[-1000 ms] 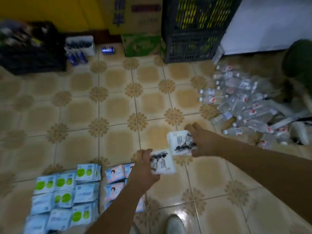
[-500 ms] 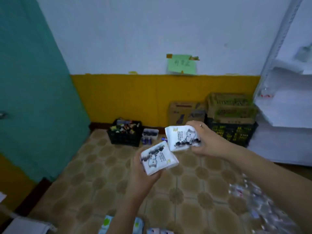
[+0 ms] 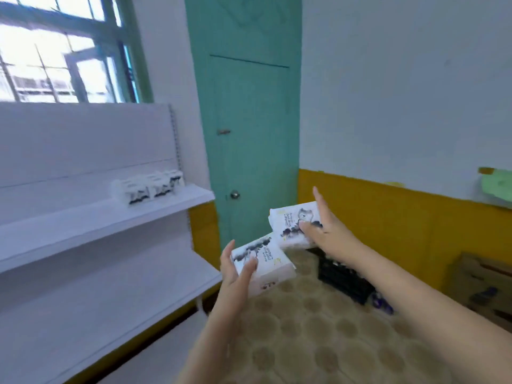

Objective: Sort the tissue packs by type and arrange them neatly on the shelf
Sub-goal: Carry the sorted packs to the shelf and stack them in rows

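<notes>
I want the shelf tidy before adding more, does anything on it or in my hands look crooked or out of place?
Nothing stands out. The packs on the shelf sit in a close row near the right end of the upper shelf. The left hand and right hand each hold one matching tissue pack, tilted only from carrying.

- A white tissue pack with black ink print (image 3: 263, 266) is held in the left hand (image 3: 235, 275), thumb on its face.
- A second pack of the same print (image 3: 293, 224) is gripped by the right hand (image 3: 325, 231), slightly higher.
- Matching packs (image 3: 151, 187) are seen blurred on the upper board of the white shelf (image 3: 105, 217), at left.
- A teal door (image 3: 249, 120) is seen behind the hands.
</notes>
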